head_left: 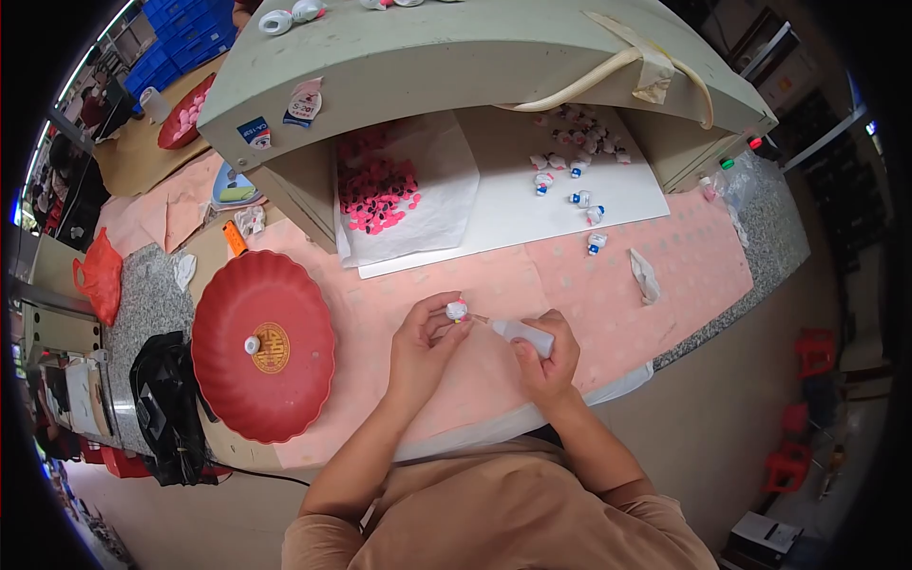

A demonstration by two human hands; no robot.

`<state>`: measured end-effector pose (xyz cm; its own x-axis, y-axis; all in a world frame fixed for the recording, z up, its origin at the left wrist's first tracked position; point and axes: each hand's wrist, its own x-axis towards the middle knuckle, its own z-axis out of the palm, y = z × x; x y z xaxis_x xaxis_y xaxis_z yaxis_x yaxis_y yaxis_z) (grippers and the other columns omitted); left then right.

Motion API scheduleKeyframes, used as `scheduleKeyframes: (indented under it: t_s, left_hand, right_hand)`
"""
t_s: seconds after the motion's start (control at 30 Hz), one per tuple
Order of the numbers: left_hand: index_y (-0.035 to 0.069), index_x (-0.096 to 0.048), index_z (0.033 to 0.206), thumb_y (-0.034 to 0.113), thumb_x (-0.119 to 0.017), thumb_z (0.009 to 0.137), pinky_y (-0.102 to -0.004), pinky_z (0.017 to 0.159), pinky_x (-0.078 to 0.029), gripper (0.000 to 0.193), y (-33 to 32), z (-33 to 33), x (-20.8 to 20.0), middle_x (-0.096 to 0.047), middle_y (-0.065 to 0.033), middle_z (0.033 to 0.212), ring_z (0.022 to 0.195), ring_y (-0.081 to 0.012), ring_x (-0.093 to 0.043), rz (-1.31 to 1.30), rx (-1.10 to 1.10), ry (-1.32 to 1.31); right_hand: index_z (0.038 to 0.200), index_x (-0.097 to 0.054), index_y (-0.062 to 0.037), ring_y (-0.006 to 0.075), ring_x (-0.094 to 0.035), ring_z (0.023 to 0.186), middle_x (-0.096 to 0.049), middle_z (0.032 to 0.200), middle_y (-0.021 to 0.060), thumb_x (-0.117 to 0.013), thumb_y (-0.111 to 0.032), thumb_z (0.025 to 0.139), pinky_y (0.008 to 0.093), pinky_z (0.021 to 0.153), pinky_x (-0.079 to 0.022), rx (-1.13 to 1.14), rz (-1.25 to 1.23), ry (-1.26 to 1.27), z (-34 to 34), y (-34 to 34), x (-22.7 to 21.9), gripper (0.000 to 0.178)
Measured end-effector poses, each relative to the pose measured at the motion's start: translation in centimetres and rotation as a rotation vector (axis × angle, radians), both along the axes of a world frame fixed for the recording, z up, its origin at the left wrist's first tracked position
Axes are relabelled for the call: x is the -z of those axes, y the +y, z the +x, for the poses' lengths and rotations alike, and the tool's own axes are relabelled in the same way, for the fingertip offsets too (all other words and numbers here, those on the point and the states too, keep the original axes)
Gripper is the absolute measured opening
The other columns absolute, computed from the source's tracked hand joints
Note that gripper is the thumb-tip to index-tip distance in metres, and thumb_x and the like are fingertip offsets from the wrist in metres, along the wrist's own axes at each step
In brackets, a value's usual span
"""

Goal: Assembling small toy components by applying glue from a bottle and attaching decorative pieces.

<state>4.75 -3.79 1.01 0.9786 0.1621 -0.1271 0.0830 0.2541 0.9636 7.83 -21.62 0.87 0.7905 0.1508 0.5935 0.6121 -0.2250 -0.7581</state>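
Note:
Between the fingertips of my left hand (425,344) is a small white figurine (457,310) with pink bits on it. My right hand (554,359) is wrapped round a translucent white squeeze bottle (525,335). Its thin nozzle points left and ends close beside the figurine; whether it touches cannot be made out. Both hands are over the pink table cover (494,389). Beyond them, several small white-and-blue figurines (581,199) stand on a white board. Left of these, many small pink pieces (380,195) lie heaped on a white cloth (446,190).
A grey-green metal hood (456,71) arches over the board. To my left sits a red scalloped bowl (304,380) with one small white piece (252,345) inside, an orange-handled tool (235,238) behind it and a black bag (169,408) beside it. A crumpled white tissue (644,276) lies at right.

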Motion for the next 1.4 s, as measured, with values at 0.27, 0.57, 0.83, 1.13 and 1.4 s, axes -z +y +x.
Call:
scheduleKeyframes:
  t_s: [0.27,0.57,0.83,1.13,1.4]
  left_hand:
    - [0.001,-0.052,0.122,-0.007,-0.063,0.085,-0.0243,0.08,-0.054,0.039,0.0,-0.1,0.2,-0.06,-0.01,0.113,0.101,-0.0151,-0.064,0.034,0.011,0.0]
    - [0.002,-0.053,0.122,-0.006,-0.063,0.086,-0.0243,0.079,-0.054,0.038,-0.1,-0.1,0.5,-0.059,-0.0093,0.113,0.1,-0.0144,-0.063,0.067,0.01,-0.013]
    - [0.001,-0.052,0.122,-0.006,-0.062,0.087,-0.024,0.082,-0.053,0.037,0.0,-0.1,0.0,-0.06,-0.0096,0.112,0.103,-0.0153,-0.063,0.02,0.026,-0.001]
    - [-0.001,-0.049,0.119,-0.008,-0.061,0.087,-0.0242,0.093,-0.049,0.035,0.2,0.0,-0.4,-0.055,-0.0137,0.119,0.109,-0.019,-0.062,-0.051,0.026,0.001]
    - [-0.002,-0.049,0.119,-0.009,-0.061,0.087,-0.0241,0.092,-0.049,0.035,0.2,0.1,-0.3,-0.056,-0.0128,0.118,0.107,-0.0181,-0.062,-0.077,0.037,-0.004]
  right_hand:
    - [0.095,-0.058,-0.0009,0.0242,-0.057,0.065,-0.059,0.081,0.0127,-0.075,-0.006,0.076,0.0312,0.056,-0.045,0.003,-0.039,0.022,0.0,0.1,-0.2,0.027]
    - [0.091,-0.058,-0.0027,0.0241,-0.058,0.066,-0.062,0.079,0.0109,-0.074,-0.004,0.076,0.0316,0.057,-0.045,-0.056,-0.003,0.024,-0.1,0.2,-0.7,0.022]
    - [0.091,-0.057,-0.0022,0.0232,-0.057,0.064,-0.06,0.078,0.0107,-0.074,-0.004,0.077,0.0312,0.056,-0.045,0.002,-0.027,0.025,0.0,0.1,-0.5,0.022]
    - [0.093,-0.056,-0.0017,0.0238,-0.057,0.065,-0.06,0.08,0.0122,-0.074,-0.005,0.078,0.0313,0.057,-0.045,-0.002,0.02,0.02,0.0,-0.1,0.0,0.023]
    - [0.092,-0.056,-0.0015,0.0231,-0.057,0.065,-0.06,0.08,0.0117,-0.073,-0.005,0.079,0.0311,0.057,-0.045,0.005,0.014,0.037,0.0,0.0,-0.3,0.022]
